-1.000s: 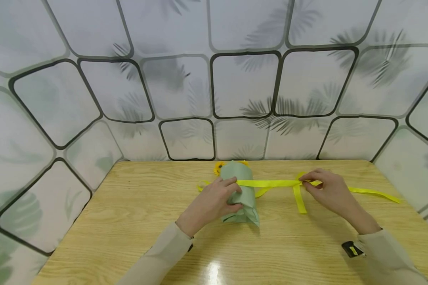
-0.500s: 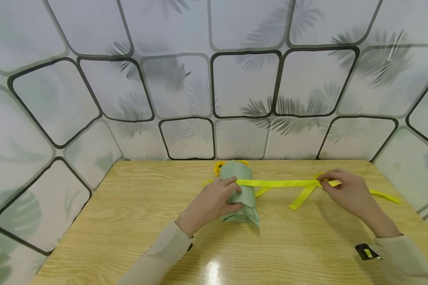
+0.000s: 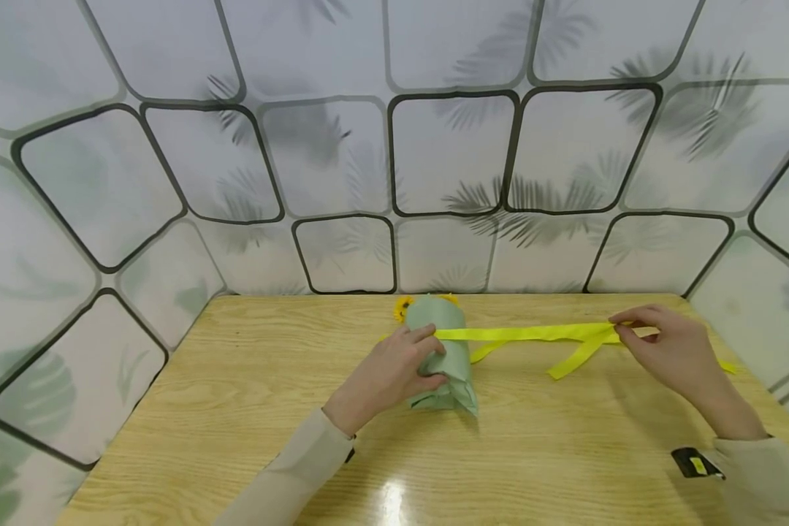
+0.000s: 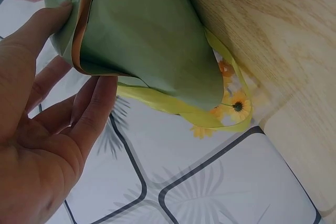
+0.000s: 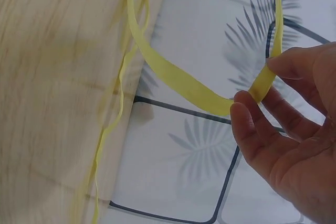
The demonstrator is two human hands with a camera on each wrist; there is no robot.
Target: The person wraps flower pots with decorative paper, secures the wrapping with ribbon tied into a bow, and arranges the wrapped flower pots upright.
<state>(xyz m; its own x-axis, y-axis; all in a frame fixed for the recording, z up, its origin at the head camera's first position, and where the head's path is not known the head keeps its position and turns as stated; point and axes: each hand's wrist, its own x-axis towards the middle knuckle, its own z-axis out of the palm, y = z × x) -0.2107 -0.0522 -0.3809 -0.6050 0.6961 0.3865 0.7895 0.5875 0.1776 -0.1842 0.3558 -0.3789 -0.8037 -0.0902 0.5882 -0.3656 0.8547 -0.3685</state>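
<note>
If the right hand (image 3: 682,352) yanks its pinched ribbon (image 3: 526,334), the left hand (image 3: 389,371) may lose its gripped bundle (image 3: 456,365) near the table's far edge (image 3: 302,299).

Left sleeve (image 3: 289,467), pale beige, ended behind the left hand (image 3: 394,369); right sleeve (image 3: 763,482) was the same shade, ending behind the right hand (image 3: 676,352). A black, angular device (image 3: 683,462) with a yellow patch (image 3: 699,465) sat at the right cuff (image 3: 743,447), inner side. Small dark piece (image 3: 351,454) showed at the left cuff (image 3: 332,431), mostly hidden.
</note>
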